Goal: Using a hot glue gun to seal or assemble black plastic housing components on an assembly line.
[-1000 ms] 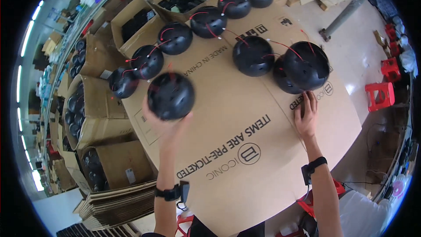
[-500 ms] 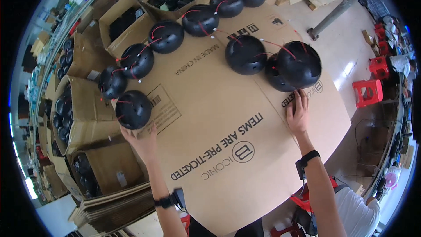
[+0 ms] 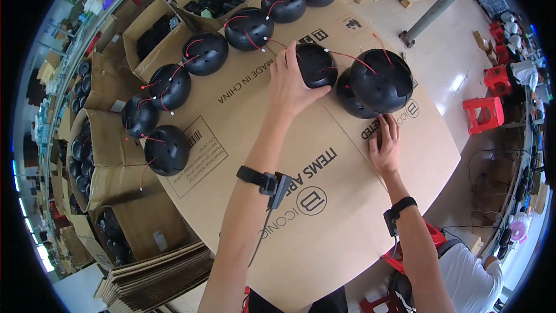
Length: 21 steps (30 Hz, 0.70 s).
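Note:
My left hand [image 3: 289, 84] is wrapped round the left side of a round black helmet shell [image 3: 317, 66], fingers at its far edge and thumb at its near edge. Just right of it, a larger-looking black helmet shell [image 3: 382, 81] partly covers another black helmet shell [image 3: 349, 97]. My right hand [image 3: 386, 145] lies on the cardboard below that pair, fingers stretched out with nothing in them, fingertips close to the lower rim. Red wires with white plugs come out of the shells. Both wrists wear black straps with small devices.
Several more black shells [image 3: 205, 54] form a curved row along the far left edge of the cardboard sheet [image 3: 260, 139]. Open cartons [image 3: 119, 139] stand left and behind. A metal post [image 3: 443, 8] and red stools [image 3: 482, 115] are at right; a person in white [image 3: 472, 278] sits lower right.
My left hand has left the shell at the near left end of the row and moved right and away to grip another. The view has shifted slightly; my right hand stays near the pair.

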Available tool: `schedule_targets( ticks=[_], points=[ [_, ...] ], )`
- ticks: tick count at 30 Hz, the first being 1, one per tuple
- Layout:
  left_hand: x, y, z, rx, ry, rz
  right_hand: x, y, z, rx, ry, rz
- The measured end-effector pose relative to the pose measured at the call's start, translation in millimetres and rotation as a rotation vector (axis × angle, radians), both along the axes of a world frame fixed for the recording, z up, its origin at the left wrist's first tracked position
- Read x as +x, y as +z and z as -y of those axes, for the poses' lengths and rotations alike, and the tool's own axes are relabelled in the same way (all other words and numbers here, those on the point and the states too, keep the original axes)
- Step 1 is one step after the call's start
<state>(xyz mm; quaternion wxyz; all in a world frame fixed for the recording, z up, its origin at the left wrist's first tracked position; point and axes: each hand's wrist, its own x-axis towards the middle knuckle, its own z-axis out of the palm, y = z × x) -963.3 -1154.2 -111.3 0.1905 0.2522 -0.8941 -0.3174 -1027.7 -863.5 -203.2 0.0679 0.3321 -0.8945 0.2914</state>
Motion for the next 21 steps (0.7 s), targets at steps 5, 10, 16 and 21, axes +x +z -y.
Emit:
schedule_targets(
  ticks=[5, 10, 16, 21],
  points=[
    [95, -5, 10, -0.066, 0.168, -0.047, 0, 3, -6, -0.017, -0.025, 0.040],
    [162, 39, 34, -0.254, 0.352, 0.121, 0, 5, 0, -0.027, -0.013, 0.023],
    [26, 99, -62, -0.185, -0.278, -0.116, -1, 15, -1, -0.031, -0.030, 0.026],
    [-69, 87, -99, -0.031, -0.271, 0.160, 2, 16, -1, -0.021, -0.039, 0.055]
  ],
)
